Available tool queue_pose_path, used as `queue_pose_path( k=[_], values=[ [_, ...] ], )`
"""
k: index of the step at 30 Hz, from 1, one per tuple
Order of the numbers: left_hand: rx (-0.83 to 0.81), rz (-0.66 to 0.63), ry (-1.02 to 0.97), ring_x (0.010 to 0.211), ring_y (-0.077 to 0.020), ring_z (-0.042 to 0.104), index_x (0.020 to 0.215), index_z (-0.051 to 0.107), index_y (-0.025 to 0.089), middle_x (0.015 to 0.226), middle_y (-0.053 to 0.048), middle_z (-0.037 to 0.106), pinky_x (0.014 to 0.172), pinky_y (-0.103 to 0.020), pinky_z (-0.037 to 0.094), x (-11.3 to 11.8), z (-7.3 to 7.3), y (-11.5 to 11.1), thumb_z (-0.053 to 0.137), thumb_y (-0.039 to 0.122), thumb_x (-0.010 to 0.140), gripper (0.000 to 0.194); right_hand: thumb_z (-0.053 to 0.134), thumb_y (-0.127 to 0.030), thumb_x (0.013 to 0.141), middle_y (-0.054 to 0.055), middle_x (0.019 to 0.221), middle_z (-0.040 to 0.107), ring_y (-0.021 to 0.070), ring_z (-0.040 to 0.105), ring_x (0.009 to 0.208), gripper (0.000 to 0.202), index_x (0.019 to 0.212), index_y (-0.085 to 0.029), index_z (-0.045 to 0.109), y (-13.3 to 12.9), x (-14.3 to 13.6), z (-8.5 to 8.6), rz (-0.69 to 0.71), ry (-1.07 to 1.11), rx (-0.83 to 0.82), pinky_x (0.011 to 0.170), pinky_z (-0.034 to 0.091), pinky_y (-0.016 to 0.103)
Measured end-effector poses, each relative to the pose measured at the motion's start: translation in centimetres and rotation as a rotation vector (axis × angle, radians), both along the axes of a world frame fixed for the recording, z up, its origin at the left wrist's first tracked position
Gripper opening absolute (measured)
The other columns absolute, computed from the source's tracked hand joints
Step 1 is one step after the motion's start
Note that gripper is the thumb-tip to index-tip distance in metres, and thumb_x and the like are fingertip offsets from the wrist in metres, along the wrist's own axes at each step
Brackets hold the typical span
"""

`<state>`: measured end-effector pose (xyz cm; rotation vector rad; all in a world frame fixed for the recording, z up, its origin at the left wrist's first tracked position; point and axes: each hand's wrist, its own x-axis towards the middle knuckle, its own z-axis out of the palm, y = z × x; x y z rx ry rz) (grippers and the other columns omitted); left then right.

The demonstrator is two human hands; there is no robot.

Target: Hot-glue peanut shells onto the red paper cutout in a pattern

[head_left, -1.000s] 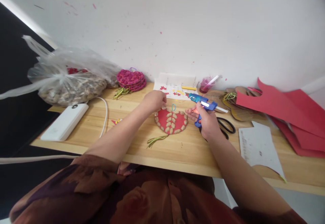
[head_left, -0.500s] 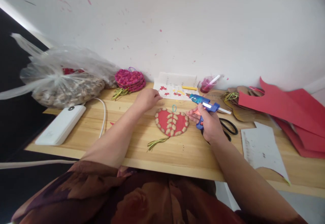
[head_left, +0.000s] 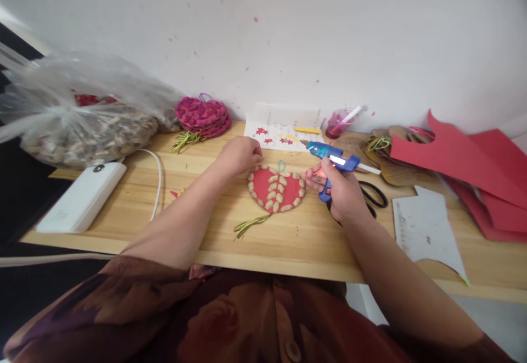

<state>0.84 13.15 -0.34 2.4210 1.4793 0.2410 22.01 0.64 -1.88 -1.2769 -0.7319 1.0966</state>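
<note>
A red heart-shaped ornament (head_left: 292, 188) lies flat on the table, with peanuts along its rim and in two slanted rows down its middle. It has a blue-green loop (head_left: 282, 165) on top and a green tassel (head_left: 249, 224) below. At its upper left edge is my left hand (head_left: 242, 154), fingers pinched together; what they hold, if anything, is hidden. My right hand (head_left: 346, 191) grips a blue glue gun (head_left: 326, 151) to the right of the heart. The nozzle points left, and a white glue stick (head_left: 369, 169) sticks out of the back.
Behind lies a white sheet (head_left: 263, 141) with red stars and yellow pieces. Left are a bag of peanuts (head_left: 94, 138), pink ornaments (head_left: 203, 117) and a white power bank (head_left: 82, 198). Right are black-handled scissors (head_left: 375, 193), grey card (head_left: 428, 231) and red sheets (head_left: 461, 157).
My left hand has come down to the heart's upper left edge. The right hand keeps the glue gun in much the same place, while the whole view has shifted slightly.
</note>
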Motion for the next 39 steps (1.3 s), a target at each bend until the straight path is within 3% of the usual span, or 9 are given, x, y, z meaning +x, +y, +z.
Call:
queue_pose_path(
  k=[7,13,18,27,33,39],
  values=[
    [0.038,0.027,0.077,0.084,-0.0219,0.068,0.091,0.079,0.019,0.087,-0.007,0.076,0.078,-0.028,0.048,0.2,-0.2,0.1,0.066,0.025,0.077,0.02,0.081,-0.068,0.065,0.002,0.07,0.071,0.0229,0.076,0.082,0.047,0.069,-0.024,0.065,0.0,0.0,0.1,0.024,-0.013,-0.008,0.076,0.063,0.035],
    [-0.034,0.058,0.011,0.068,-0.0167,0.066,0.082,0.08,0.017,0.075,-0.004,0.076,0.064,-0.027,0.044,0.0,2.3,-1.2,0.07,0.023,0.075,0.014,0.083,-0.065,0.062,0.002,0.07,0.072,0.0252,0.076,0.086,0.045,0.068,-0.025,0.064,0.0,0.0,-0.1,0.006,-0.009,0.004,0.073,0.063,0.035],
    [-0.137,0.036,-0.053,0.064,-0.0146,0.063,0.08,0.08,0.02,0.069,0.0,0.074,0.062,-0.026,0.043,-0.7,3.8,-4.1,0.072,0.025,0.073,0.012,0.082,-0.065,0.065,0.003,0.07,0.071,0.0259,0.076,0.084,0.044,0.069,-0.025,0.063,0.1,-0.1,0.0,0.008,-0.016,-0.006,0.072,0.064,0.037],
    [-0.17,0.146,-0.054,0.062,-0.015,0.064,0.076,0.079,0.021,0.069,-0.001,0.075,0.059,-0.027,0.042,-2.3,2.7,-8.3,0.069,0.028,0.075,0.013,0.079,-0.069,0.067,0.004,0.073,0.072,0.0259,0.075,0.082,0.048,0.072,-0.024,0.064,-0.1,0.0,-0.4,0.052,-0.023,0.027,0.073,0.063,0.04],
    [-0.111,0.112,-0.004,0.069,-0.0187,0.066,0.074,0.077,0.021,0.075,-0.003,0.076,0.065,-0.03,0.045,-1.2,1.7,-8.8,0.068,0.028,0.076,0.011,0.079,-0.069,0.067,0.003,0.072,0.072,0.0247,0.075,0.079,0.047,0.071,-0.024,0.065,0.0,0.0,-0.7,0.05,-0.045,0.033,0.072,0.062,0.04],
    [-0.077,0.123,0.148,0.073,-0.0217,0.066,0.071,0.075,0.021,0.074,-0.006,0.074,0.066,-0.031,0.044,-0.5,1.8,-8.7,0.066,0.034,0.076,0.016,0.079,-0.068,0.068,0.003,0.072,0.071,0.0255,0.075,0.081,0.045,0.071,-0.025,0.065,0.0,-0.1,-0.6,0.026,-0.054,0.029,0.071,0.062,0.039]
  ],
)
